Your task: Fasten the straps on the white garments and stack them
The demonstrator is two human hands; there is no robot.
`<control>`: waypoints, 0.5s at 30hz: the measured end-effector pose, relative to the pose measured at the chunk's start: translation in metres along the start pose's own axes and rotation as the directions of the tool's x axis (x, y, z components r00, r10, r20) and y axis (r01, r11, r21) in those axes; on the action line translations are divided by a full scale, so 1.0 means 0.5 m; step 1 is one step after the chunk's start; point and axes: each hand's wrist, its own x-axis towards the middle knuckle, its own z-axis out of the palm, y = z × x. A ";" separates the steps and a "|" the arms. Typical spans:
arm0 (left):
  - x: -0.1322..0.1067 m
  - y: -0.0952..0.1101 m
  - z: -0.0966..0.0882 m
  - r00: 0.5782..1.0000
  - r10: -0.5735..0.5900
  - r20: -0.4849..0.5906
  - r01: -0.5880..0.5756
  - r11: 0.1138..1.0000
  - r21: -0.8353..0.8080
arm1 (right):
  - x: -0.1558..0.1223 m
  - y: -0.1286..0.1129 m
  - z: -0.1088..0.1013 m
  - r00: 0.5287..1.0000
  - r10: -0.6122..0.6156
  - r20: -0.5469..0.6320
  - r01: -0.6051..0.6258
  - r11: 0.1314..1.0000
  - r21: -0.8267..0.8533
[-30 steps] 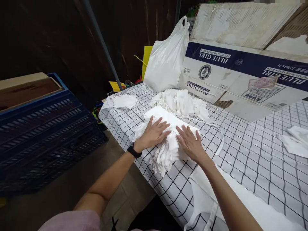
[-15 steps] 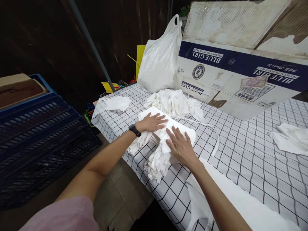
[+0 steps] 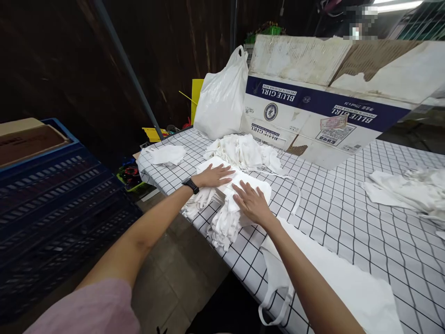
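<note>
Stack of white strapped cloths (image 3: 227, 192): near the front edge of the worktop (image 3: 333, 218), top surface smooth, with two bunched ends — one under the left wrist, one below the right hand — pointing toward the near edge.

Left hand (image 3: 212, 176): palm down on the top cloth, fingers extended and spread, gripping nothing. Right hand (image 3: 253, 202): also flat on the stack, just beside the left and nearer the body; fingers parted, gripping nothing. Black watch (image 3: 190, 185) on the left wrist.

Directly behind the stack: a crumpled heap of white cloths (image 3: 239, 150), with a thin white strap (image 3: 296, 202) trailing right across the black grid of the table covering. Beneath and beside the right forearm: a large white cloth piece with looped straps (image 3: 351, 278). Small white cloth (image 3: 169, 154) at the left corner; another loose white pile (image 3: 410, 188) at far right.

Further back: a white plastic bag (image 3: 220, 102), upright, beside a worn BLUE GIRL beer carton (image 3: 306, 111) — its print upside down. Off the worktop to the left: blue slatted crate (image 3: 69, 181). Pink sleeve (image 3: 90, 306) at lower left.
</note>
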 end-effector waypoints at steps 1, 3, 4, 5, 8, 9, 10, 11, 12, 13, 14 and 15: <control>-0.004 0.006 -0.002 1.000 0.004 -0.028 -0.003 1.000 0.021 | 0.000 0.000 -0.004 1.000 -0.002 0.002 0.002 1.000 0.007; -0.009 0.017 0.002 0.996 0.022 -0.086 -0.015 0.997 0.076 | -0.001 0.000 -0.009 1.000 -0.005 -0.019 0.005 1.000 -0.001; -0.009 0.023 0.007 0.994 0.029 -0.105 -0.019 0.995 0.097 | -0.002 0.000 -0.010 0.999 -0.001 -0.041 0.000 1.000 -0.014; -0.008 0.027 0.015 0.993 0.030 -0.114 -0.018 0.994 0.109 | -0.004 0.001 -0.008 0.998 0.009 -0.062 -0.011 1.000 -0.029; -0.002 0.030 0.043 0.993 0.007 -0.116 0.006 0.994 0.105 | -0.010 0.004 0.005 0.994 0.040 -0.097 -0.047 0.996 -0.075; 0.000 0.028 0.053 0.992 -0.001 -0.123 0.013 0.995 0.101 | -0.012 0.005 0.012 0.994 0.044 -0.101 -0.053 0.995 -0.088; 0.002 0.027 0.062 0.991 -0.002 -0.133 0.015 0.995 0.099 | -0.014 0.007 0.018 0.993 0.043 -0.106 -0.054 0.994 -0.100; 0.003 0.025 0.070 0.989 0.002 -0.150 0.013 0.995 0.101 | -0.016 0.008 0.025 0.992 0.040 -0.118 -0.054 0.992 -0.112; 0.003 0.023 0.076 0.985 0.009 -0.171 0.009 0.994 0.106 | -0.017 0.010 0.031 0.990 0.039 -0.133 -0.056 0.991 -0.122; 0.003 0.023 0.082 0.981 0.017 -0.191 0.005 0.993 0.114 | -0.017 0.011 0.036 0.988 0.041 -0.147 -0.060 0.990 -0.129; 0.002 0.023 0.085 0.979 0.027 -0.204 -0.001 0.992 0.124 | -0.017 0.012 0.040 0.986 0.043 -0.159 -0.064 0.989 -0.133; 0.001 0.023 0.088 0.978 0.033 -0.207 -0.006 0.991 0.132 | -0.017 0.012 0.042 0.985 0.045 -0.167 -0.067 0.989 -0.133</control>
